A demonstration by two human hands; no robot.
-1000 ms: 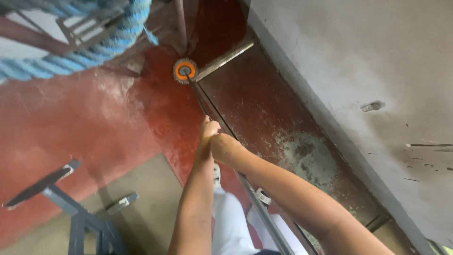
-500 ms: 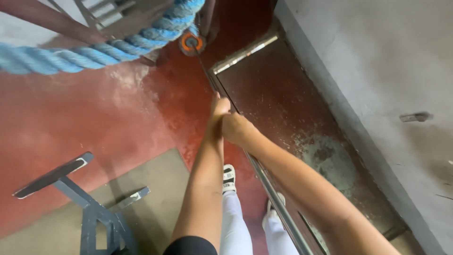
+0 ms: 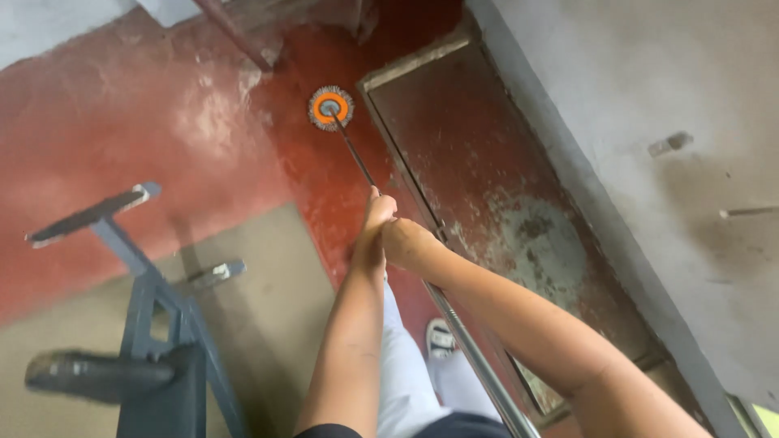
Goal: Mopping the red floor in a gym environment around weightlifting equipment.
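— Head view: how do we hold the pole (image 3: 454, 324)?
— Left hand (image 3: 373, 231) and right hand (image 3: 406, 243) both wrapped tight around it, touching; mop head (image 3: 330, 107) on the red floor (image 3: 122, 122) ahead.
— Around them?
— Blue stand (image 3: 150, 308) left, sunken panel (image 3: 487, 178) right.

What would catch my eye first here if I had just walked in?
The round orange mop head on the wet red floor, top centre. Both hands, left hand and right hand, grip its long metal handle in the middle. A blue metal stand sits lower left.
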